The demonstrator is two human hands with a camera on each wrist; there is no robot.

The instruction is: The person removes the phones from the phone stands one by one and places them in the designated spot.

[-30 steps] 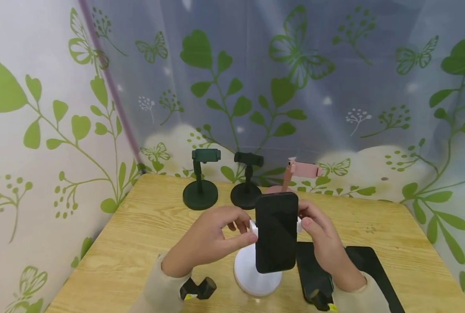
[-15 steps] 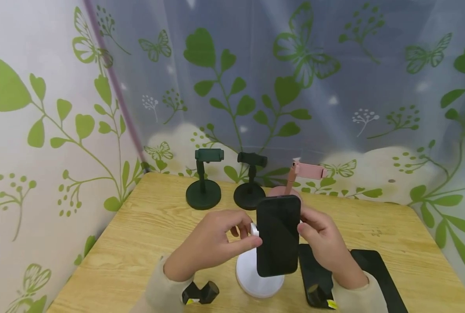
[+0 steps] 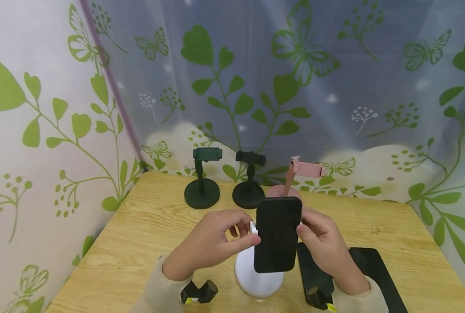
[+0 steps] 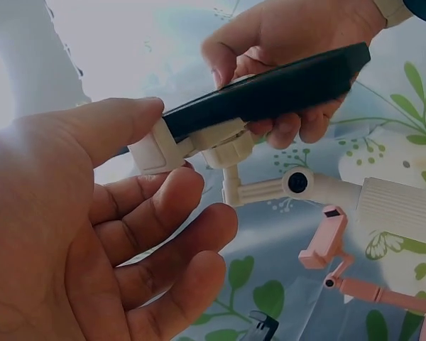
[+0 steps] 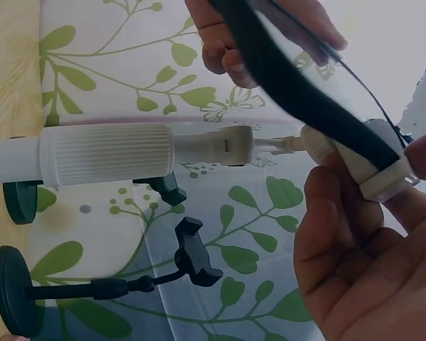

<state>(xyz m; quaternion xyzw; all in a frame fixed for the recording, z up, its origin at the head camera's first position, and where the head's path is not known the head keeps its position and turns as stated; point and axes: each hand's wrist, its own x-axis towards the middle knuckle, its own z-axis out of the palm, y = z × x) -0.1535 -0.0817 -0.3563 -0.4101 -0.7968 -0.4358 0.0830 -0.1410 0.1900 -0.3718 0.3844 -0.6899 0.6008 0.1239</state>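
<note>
A black smartphone [image 3: 277,234] sits upright in the clamp of a white phone stand [image 3: 257,278]. My left hand [image 3: 217,239] pinches the clamp's left end; in the left wrist view its thumb lies on top of the white clamp end [image 4: 155,148], and the index finger is below. On the phone's opposite side, my right hand [image 3: 324,243] pinches the other end, with the thumb at the phone's edge and fingers behind. The right wrist view shows that white clamp end [image 5: 387,179] against the phone [image 5: 305,92]. In the head view the phone hides most of the clamp.
Along the back of the wooden table [image 3: 138,226] stand a dark green phone stand [image 3: 202,193], a black phone stand [image 3: 249,194] and a pink phone stand [image 3: 289,178]. Two flat black devices lie at the right, a nearer one [image 3: 312,269] and a farther one [image 3: 377,274].
My right hand has moved in closer to the phone, and the white clamp end beside its thumb shows less. The left hand stays on its clamp end. The head view shifted slightly.
</note>
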